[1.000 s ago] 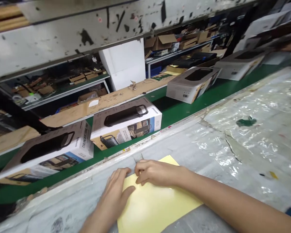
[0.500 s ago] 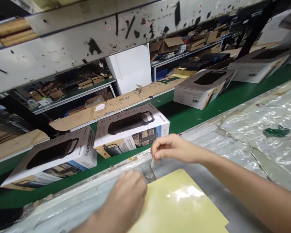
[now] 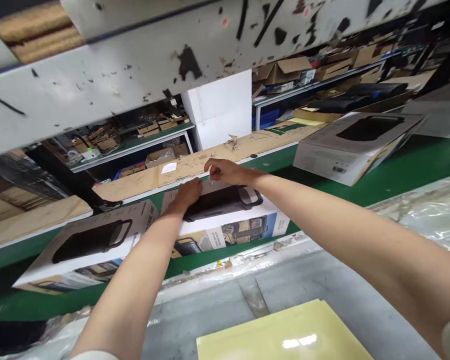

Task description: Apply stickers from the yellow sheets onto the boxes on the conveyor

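Note:
A white printed speaker box lies on the green conveyor belt, its top showing a black speaker. My left hand rests with curled fingers at the box's far top edge; its fingertips are mostly hidden. Just right of it, my right hand is pinched above the same edge, with a small clear sticker, hard to make out, at its fingertips. Closer to me, a glossy yellow backing sheet lies on the grey table, apart from both hands.
Another speaker box sits to the left on the belt, and one more box to the right. A scuffed white beam crosses overhead. Brown cardboard lines the belt's far side. Shelves with cartons stand behind.
Both hands have moved forward from above the yellow sheet to the far top edge of the middle box. The camera view has shifted, so the sheet appears lower.

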Demonstrator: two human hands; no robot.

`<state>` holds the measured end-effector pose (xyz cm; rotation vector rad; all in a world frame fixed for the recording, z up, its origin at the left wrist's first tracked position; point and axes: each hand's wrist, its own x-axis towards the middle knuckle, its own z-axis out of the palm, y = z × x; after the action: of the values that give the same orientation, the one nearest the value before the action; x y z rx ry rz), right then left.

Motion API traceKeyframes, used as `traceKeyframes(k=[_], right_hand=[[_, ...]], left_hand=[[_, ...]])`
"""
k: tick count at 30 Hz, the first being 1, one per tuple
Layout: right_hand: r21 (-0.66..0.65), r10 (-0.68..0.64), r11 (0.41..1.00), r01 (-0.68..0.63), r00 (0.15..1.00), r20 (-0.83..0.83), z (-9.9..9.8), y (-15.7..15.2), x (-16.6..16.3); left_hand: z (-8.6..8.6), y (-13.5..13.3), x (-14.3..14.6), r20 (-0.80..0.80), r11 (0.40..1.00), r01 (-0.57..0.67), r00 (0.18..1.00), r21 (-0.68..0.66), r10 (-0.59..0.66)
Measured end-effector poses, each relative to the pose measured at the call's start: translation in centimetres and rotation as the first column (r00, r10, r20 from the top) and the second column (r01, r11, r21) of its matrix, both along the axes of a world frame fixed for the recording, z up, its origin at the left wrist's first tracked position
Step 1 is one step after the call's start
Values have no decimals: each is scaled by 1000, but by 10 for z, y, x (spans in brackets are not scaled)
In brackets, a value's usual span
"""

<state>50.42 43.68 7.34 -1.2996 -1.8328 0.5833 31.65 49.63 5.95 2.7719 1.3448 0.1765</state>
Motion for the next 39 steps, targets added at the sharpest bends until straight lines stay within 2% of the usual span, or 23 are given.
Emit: traceKeyframes(k=[6,10,14,18,20,24,28,30,33,35,37,38,39], right_hand=[[-52,-1,999,10,985,173,-14,42,-6],[-43,-89,994,104,958,272,-19,50,-8],[52,-233,972,229,915,330,-19,37,-13],[109,-179,983,147,903,390,-18,8,-33],[84,-156,988,133,896,416,-19,-3,-42],[-23,-196,973,230,874,444,-16,-5,-48],[-101,-213,952,290,860,465,-8,-9,-49],[-108,-238,940,324,849,471,-6,-28,-50],[-93,-234,944,316,842,486,-11,-84,-46],[38,-216,973,226,853,475,-19,-135,-42],[207,-196,972,113,875,443,-30,-190,-40],[240,-154,969,53,891,427,-36,-215,-41],[218,-75,976,-18,908,412,-42,-238,-42]], left_hand=[[-1,2,-1,-32,1000,-22,999,4,22],[-3,3,-4,-30,999,-31,999,12,31],[-4,4,-8,-10,999,-28,1000,16,28],[-4,6,-11,24,999,-45,999,6,45],[-3,6,-14,43,998,-58,997,-3,58],[-1,4,-22,66,998,-51,996,-21,53],[6,1,-26,71,997,29,997,-69,-24],[8,0,-25,58,992,54,997,-111,-48],[10,-1,-20,13,991,25,1000,-135,-23],[10,-2,-18,-46,995,-10,999,-99,5],[10,-5,-17,-111,997,-67,992,-29,64],[11,-9,-17,-130,995,-94,987,14,95],[13,-15,-16,-135,992,-108,984,60,116]])
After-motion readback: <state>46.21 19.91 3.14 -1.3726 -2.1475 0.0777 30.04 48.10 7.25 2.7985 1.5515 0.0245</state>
